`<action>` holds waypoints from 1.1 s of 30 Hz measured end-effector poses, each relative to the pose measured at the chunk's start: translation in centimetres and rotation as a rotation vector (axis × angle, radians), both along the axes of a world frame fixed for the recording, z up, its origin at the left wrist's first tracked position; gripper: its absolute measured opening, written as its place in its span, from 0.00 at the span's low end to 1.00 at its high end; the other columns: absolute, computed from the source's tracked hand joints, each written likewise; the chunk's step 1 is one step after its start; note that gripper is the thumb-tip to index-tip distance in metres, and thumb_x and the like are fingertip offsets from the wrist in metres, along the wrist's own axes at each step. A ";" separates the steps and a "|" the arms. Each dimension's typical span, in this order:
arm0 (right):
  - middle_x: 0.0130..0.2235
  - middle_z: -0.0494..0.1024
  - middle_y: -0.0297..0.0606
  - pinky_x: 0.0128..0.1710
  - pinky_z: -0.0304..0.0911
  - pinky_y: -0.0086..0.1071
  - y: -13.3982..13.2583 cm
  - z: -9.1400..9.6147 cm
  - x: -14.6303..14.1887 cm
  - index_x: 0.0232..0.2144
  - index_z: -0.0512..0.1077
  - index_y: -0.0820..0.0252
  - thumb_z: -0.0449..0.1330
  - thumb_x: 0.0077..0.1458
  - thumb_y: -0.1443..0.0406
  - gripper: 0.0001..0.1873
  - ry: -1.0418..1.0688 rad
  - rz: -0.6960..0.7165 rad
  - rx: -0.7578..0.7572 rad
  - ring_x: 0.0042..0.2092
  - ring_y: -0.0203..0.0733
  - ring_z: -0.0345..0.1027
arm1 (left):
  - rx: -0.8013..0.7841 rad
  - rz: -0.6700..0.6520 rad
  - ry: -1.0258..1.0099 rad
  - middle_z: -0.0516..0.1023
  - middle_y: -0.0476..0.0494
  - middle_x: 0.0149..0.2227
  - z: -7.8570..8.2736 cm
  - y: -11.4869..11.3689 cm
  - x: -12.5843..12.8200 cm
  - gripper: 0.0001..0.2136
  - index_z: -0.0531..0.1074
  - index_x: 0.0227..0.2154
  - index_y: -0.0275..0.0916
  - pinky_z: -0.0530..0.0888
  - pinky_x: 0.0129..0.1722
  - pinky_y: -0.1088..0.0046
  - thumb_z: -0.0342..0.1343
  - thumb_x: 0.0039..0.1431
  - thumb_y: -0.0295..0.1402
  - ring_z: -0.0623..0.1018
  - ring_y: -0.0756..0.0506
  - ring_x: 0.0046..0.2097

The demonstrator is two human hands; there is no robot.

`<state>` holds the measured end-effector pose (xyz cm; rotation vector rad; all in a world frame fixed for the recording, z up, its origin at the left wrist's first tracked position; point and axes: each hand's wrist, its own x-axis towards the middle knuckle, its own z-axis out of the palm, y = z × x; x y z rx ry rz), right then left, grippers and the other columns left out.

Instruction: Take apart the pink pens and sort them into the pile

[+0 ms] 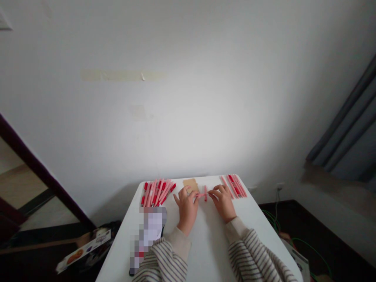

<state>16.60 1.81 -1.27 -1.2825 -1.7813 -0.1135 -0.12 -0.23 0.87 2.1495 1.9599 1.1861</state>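
Table: I have the white table [210, 243] below me through the head camera, its far edge near the wall [188, 98], both far corners in view.
Held pen: a slim pink pen [202, 194] sits crosswise between the two hands, toward the far edge and a little right of its middle; I can't make out whether it is whole or just a part.
Left hand: the left hand [187, 205] has thumb and forefinger pinched together on that pen's left end, the other fingers loosely curled and spread.
Right hand: the right hand [223, 201] has thumb and forefinger drawn nearly together at the right end; from here I cannot tell whether they grip it.
Loose pen: one red-and-pink pen [205, 188] lies between the hands, pointing at the far edge; the held one crosses it in my view, and I can't tell if they touch.
Left pile: red and pink pens [155, 192] lie close together, some overlapping, at the far left corner.
Right row: more pens [237, 187] lie side by side at the far right corner, just beyond the right hand.
Card: a brown card [191, 184] lies by the far edge, behind the left fingers.
Left edge: a pixelated item [154, 225] lies along it, partly under the left sleeve [167, 260] in my view.
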 end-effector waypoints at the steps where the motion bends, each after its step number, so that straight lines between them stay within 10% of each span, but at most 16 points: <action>1: 0.37 0.74 0.41 0.44 0.63 0.41 0.0 0.0 0.0 0.34 0.79 0.52 0.59 0.57 0.66 0.08 0.002 -0.008 -0.004 0.44 0.47 0.61 | -0.005 0.004 -0.001 0.70 0.44 0.52 0.0 0.0 0.0 0.06 0.77 0.35 0.49 0.54 0.59 0.36 0.57 0.56 0.35 0.68 0.39 0.56; 33: 0.33 0.75 0.41 0.42 0.59 0.40 0.5 -0.4 1.3 0.34 0.79 0.54 0.54 0.61 0.60 0.13 0.044 -0.102 -0.040 0.41 0.47 0.61 | 0.091 0.206 0.070 0.72 0.42 0.49 0.7 0.5 -1.4 0.09 0.76 0.36 0.45 0.59 0.55 0.53 0.51 0.60 0.38 0.68 0.41 0.54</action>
